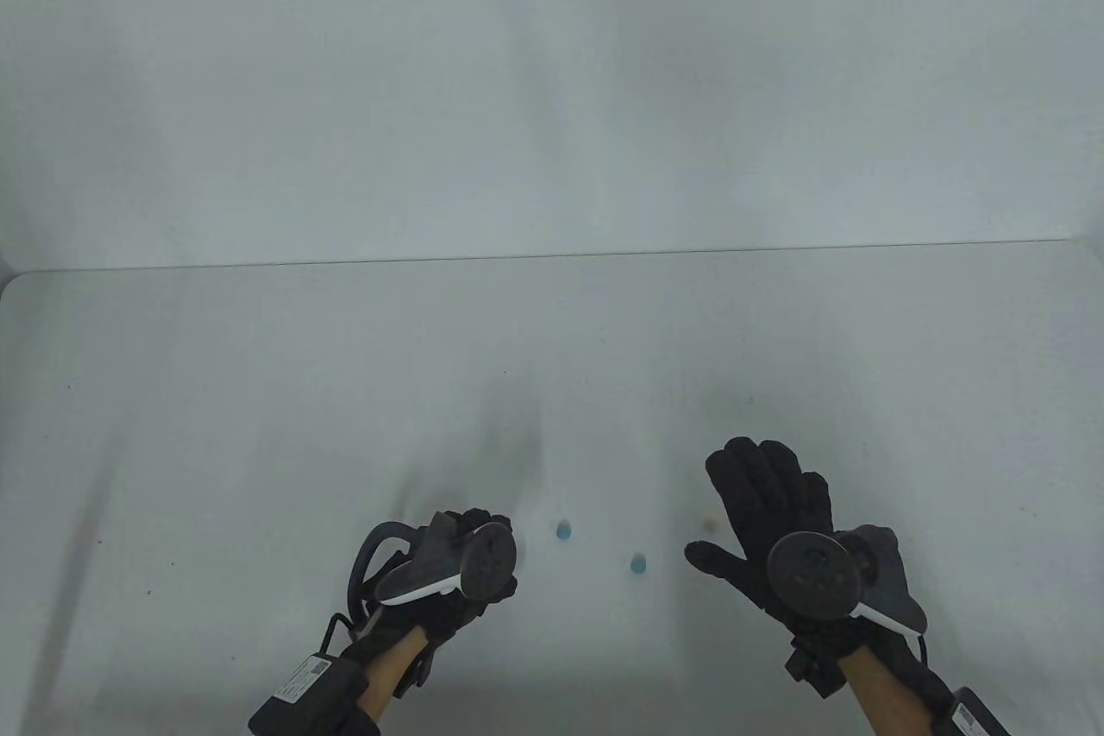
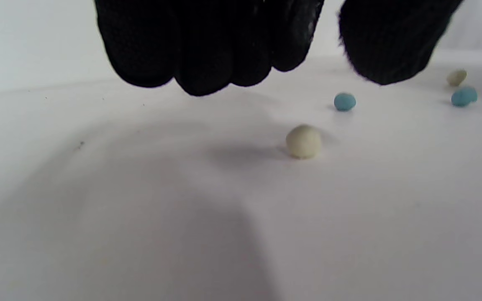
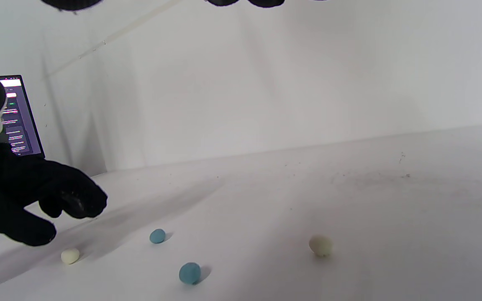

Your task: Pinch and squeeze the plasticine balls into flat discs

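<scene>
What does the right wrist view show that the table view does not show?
Only the right wrist view shows the two cream plasticine balls, one under the left hand at and one further right, plus a lit screen at the left edge. Only the table view shows the right hand, spread open above the table, with the tracker on its back and both wrists. Both views show the two blue plasticine balls, lying apart, still round, not touched by either hand.
</scene>
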Tool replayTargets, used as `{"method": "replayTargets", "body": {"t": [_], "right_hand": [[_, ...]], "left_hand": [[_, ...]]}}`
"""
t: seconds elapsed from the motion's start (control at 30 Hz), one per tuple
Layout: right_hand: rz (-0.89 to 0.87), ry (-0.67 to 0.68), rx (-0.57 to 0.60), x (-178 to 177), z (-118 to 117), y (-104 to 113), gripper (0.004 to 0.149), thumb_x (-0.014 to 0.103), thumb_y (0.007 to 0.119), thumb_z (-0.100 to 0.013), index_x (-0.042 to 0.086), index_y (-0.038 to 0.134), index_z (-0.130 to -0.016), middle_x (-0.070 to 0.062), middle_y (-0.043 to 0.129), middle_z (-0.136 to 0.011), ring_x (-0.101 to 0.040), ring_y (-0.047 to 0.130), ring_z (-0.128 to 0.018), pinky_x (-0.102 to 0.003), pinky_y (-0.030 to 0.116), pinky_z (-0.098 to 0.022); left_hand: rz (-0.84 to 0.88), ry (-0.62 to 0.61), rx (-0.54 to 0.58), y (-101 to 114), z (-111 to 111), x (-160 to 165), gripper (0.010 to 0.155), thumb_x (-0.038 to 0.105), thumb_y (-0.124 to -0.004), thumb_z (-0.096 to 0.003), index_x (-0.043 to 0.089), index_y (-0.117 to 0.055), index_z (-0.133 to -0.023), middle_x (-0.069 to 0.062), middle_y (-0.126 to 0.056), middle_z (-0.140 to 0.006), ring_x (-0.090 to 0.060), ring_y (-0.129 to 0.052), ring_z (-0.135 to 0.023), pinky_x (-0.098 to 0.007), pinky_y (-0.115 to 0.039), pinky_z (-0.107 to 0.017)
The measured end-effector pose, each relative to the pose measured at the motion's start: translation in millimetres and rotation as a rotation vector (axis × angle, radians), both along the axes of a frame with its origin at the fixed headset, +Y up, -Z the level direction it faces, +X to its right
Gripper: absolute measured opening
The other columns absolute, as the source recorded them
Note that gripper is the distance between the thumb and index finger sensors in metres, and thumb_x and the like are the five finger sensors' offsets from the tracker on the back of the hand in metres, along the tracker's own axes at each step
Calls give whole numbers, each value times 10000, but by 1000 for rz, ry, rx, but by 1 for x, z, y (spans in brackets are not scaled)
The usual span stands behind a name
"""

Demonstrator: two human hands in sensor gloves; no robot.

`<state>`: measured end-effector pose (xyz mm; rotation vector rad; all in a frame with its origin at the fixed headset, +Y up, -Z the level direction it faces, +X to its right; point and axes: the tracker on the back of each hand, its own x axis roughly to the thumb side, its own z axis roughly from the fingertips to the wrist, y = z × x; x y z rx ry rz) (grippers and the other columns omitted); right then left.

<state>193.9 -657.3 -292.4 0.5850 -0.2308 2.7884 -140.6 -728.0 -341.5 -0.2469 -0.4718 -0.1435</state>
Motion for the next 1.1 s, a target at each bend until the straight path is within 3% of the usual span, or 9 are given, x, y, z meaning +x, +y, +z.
{"method": "replayTargets", "body": {"t": [0.3, 0.53, 0.83, 1.0, 1.1], "right_hand": [[-1, -3, -7, -3, 0, -1, 848, 687, 522, -540, 148, 336, -1168, -169, 304, -1238, -540, 360, -1108, -770, 427, -693], [0, -1, -10, -3, -1, -1, 846, 684, 524, -541, 148, 336, -1168, -168, 302, -1237, -540, 361, -1107, -767, 430, -695], [-11, -3, -2, -2, -1, -1, 842, 680, 522, -543, 146, 339, -1167, -169, 302, -1236, -539, 360, -1106, -765, 432, -695], [-13, -1, -4, -2, -1, -1, 841, 679, 522, -544, 145, 338, -1168, -170, 304, -1236, -539, 359, -1106, -766, 430, -694], [-10, -3, -8, -1, -2, -1, 838, 677, 522, -545, 146, 340, -1168, -169, 306, -1236, -541, 359, -1106, -767, 430, -693]], "left_hand": [[-113, -37, -27, -19, 1, 6, 641, 447, -798, -493, 207, -618, -1059, -52, -730, -1027, -289, -854, -847, -429, -761, -653], [-160, -52, 26, -21, -5, 13, 549, 371, -820, -484, 202, -687, -990, -48, -796, -945, -244, -928, -746, -341, -833, -620], [-155, -58, 50, -19, -6, 15, 498, 378, -788, -502, 171, -722, -950, -75, -843, -884, -222, -975, -680, -342, -870, -567], [76, 31, 16, 7, -7, 7, 503, 380, -764, -521, 168, -683, -970, -88, -837, -937, -253, -990, -760, -383, -865, -573], [356, 101, -84, 26, -12, -4, 514, 352, -754, -531, 151, -637, -990, -73, -851, -913, -222, -1000, -754, -391, -853, -593]]}}
